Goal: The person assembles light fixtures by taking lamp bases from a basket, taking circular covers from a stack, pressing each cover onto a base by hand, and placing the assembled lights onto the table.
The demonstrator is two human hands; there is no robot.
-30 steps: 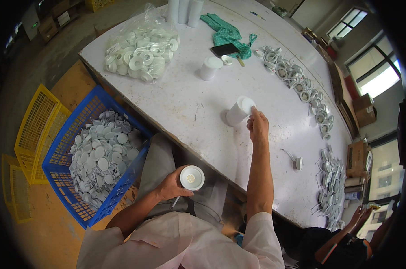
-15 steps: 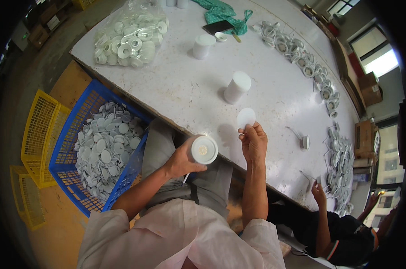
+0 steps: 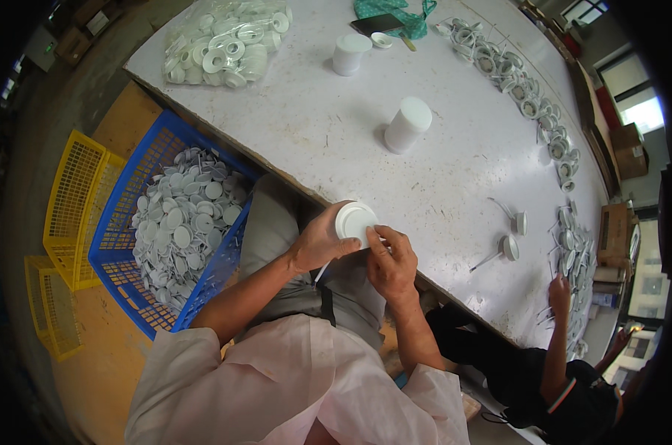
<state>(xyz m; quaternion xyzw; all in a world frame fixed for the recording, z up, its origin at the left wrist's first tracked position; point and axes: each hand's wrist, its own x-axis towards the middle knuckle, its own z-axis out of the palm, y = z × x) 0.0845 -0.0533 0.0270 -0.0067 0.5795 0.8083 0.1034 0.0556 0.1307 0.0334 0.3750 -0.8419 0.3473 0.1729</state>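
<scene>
Head view shows both hands close together over the person's lap. The left hand [image 3: 319,242] is curled around a white round housing [image 3: 341,217], and a thin white cord [image 3: 322,272] hangs below it. The right hand [image 3: 393,261] pinches the edge of a white disc [image 3: 359,223] that lies over the housing's round face. So this piece looks almost done, but the fingers hide part of the rim, and I cannot tell if the disc sits all the way in.

On the bench [image 3: 306,111], a tall white stack [image 3: 408,127] stands near the hands, with a short white stack [image 3: 351,56] farther off. They look like more discs, so much seems left to do. The bench edge lies between the lap and both stacks.

To the right lie two corded pieces [image 3: 509,248], then a long heap [image 3: 569,256] with a co-worker's hand [image 3: 559,294] at it. To the left, a blue basket [image 3: 218,267] is full of white round pieces [image 3: 176,222]; I cannot tell if those are finished. A clear bag [image 3: 228,44] of white rings, a dark phone [image 3: 375,24] and a green cloth [image 3: 414,26] lie farther back, out of the way.
</scene>
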